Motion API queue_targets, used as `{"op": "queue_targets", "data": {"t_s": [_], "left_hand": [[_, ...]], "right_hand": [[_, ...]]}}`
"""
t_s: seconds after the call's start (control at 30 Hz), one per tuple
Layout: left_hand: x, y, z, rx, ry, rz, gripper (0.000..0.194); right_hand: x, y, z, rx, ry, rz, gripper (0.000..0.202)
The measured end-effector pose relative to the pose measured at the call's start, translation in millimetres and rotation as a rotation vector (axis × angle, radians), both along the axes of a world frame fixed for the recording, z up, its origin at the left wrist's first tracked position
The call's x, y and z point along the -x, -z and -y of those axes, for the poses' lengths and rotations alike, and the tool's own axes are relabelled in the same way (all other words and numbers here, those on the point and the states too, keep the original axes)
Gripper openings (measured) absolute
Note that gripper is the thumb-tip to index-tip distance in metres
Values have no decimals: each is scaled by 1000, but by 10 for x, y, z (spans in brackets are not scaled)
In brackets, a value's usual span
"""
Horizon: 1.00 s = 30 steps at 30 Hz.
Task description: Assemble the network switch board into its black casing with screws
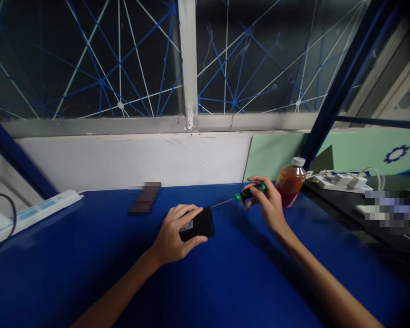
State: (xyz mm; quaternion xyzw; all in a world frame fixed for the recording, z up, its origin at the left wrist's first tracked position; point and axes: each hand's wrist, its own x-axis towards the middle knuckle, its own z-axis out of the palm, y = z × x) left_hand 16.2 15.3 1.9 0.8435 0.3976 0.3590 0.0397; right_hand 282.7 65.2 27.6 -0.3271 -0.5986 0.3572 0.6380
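My left hand grips a black box-like device with a pale label, thumb along the near side and fingers over the far side. The device rests on the blue table. In my right hand is a screwdriver with a black and green handle, fingers wrapped round it. Its thin metal shaft points left, and the tip meets the far right corner of the device. Tiny dark bits, perhaps screws, lie on the table just right of that corner.
A bottle of reddish-orange drink stands just beyond my right hand. A dark, partly blurred flat object lies at the back left. White power strips with cables sit at the left edge and far right. The blue table ends at a wall below windows.
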Motion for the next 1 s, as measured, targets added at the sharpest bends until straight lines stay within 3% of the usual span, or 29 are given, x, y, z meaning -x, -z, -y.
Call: {"op": "queue_targets", "data": {"t_s": [0.13, 0.37, 0.57, 0.73, 0.8, 0.93, 1.0], "left_hand": [[-1, -7, 0, -3, 7, 5, 56], [6, -4, -13, 2, -3, 1, 56], [13, -4, 0, 1, -5, 11, 56], [25, -15, 0, 3, -13, 18, 56], [22, -12, -1, 4, -17, 22, 58], [7, 15, 4, 5, -16, 21, 67], [3, 28, 4, 1, -2, 27, 70]], "right_hand": [[21, -5, 29, -8, 177, 98, 21], [17, 14, 6, 23, -53, -13, 30], [19, 40, 56, -44, 225, 175, 19], [40, 18, 79, -67, 32, 78, 26], [53, 0, 72, -63, 62, 59, 29], [57, -18, 66, -37, 251, 153, 30], [52, -6, 63, -31, 229, 150, 29]]}}
